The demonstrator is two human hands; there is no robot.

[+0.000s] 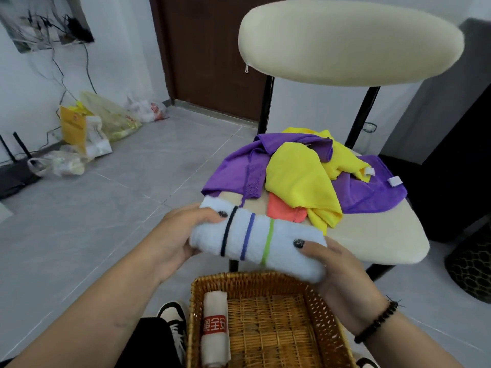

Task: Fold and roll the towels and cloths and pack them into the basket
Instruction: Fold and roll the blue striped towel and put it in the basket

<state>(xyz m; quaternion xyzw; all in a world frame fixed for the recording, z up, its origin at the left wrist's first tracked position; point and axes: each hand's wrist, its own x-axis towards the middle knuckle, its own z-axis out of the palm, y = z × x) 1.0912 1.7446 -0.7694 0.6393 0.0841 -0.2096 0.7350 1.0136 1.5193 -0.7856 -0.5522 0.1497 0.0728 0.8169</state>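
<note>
Above the wicker basket, the left hand and right hand grip with curled fingers a rolled white towel banded black, blue and green.

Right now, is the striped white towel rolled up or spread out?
Rolled: the striped white towel is a tight cylinder, held at its ends by left hand and right hand.

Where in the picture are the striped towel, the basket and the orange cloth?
striped towel (259, 241): head view, middle of the roll, by the blue stripe.
basket (195, 288): head view, woven left rim.
orange cloth (284, 211): head view, the part showing under the yellow cloth (297, 179).
</note>
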